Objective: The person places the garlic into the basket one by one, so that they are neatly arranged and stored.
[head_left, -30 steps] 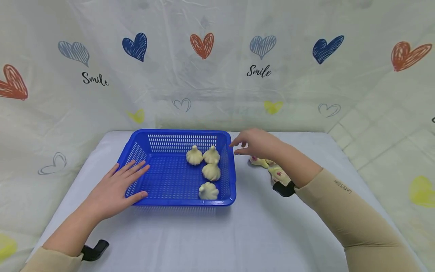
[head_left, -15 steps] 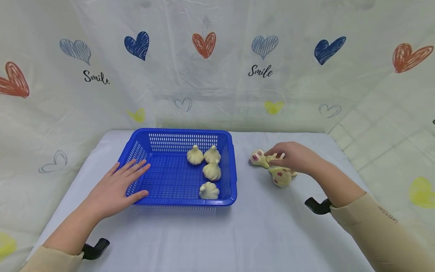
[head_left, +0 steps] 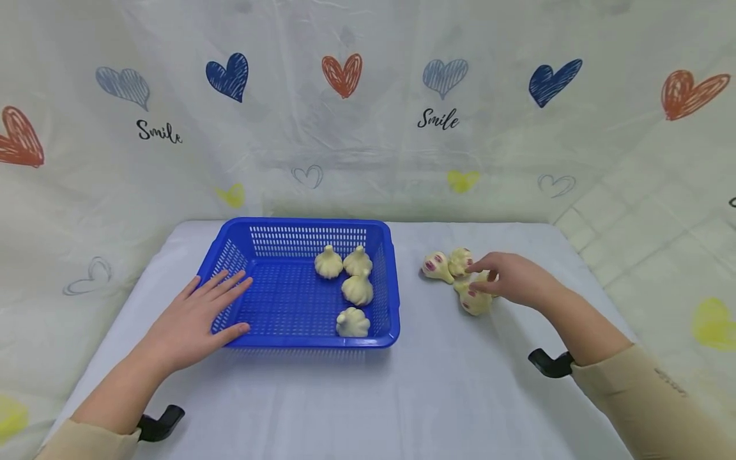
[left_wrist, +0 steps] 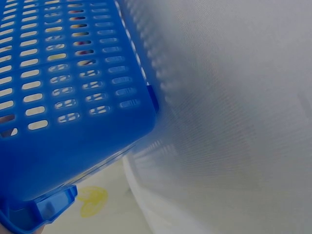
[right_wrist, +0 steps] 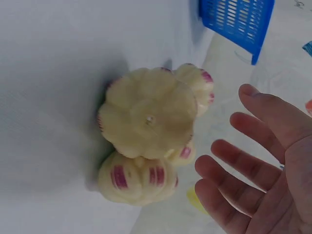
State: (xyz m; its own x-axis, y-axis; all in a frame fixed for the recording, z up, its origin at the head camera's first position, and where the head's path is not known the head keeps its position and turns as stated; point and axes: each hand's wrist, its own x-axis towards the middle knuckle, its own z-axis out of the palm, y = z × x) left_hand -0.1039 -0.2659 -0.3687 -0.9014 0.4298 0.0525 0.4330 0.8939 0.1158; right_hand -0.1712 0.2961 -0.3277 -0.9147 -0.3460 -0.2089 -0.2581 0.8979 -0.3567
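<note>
My left hand [head_left: 192, 322] lies with spread fingers over the left rim of a blue plastic basket [head_left: 299, 342]. In the right half of that basket sit several plain cream garlic bulbs [head_left: 358, 291]. To the basket's right, purple-marked garlic bulbs [head_left: 436, 266] lie in a cluster on the table. My right hand [head_left: 517, 279] is just above the cluster's right side and holds nothing. The right wrist view shows its fingers parted and loosely bent, beside the nearest garlic bulb [right_wrist: 148, 114]. In the head view that hand partly covers the cluster.
A white cloth [head_left: 379, 409] covers the table. Behind it hangs a pale curtain [head_left: 379, 147] printed with hearts and "Smile". The basket's slotted side wall [left_wrist: 73, 136] fills much of the left wrist view.
My right hand has moved from beside the basket's right rim rightward to the purple-marked garlic bulbs, uncovering more of them. The left hand and the basket have stayed put.
</note>
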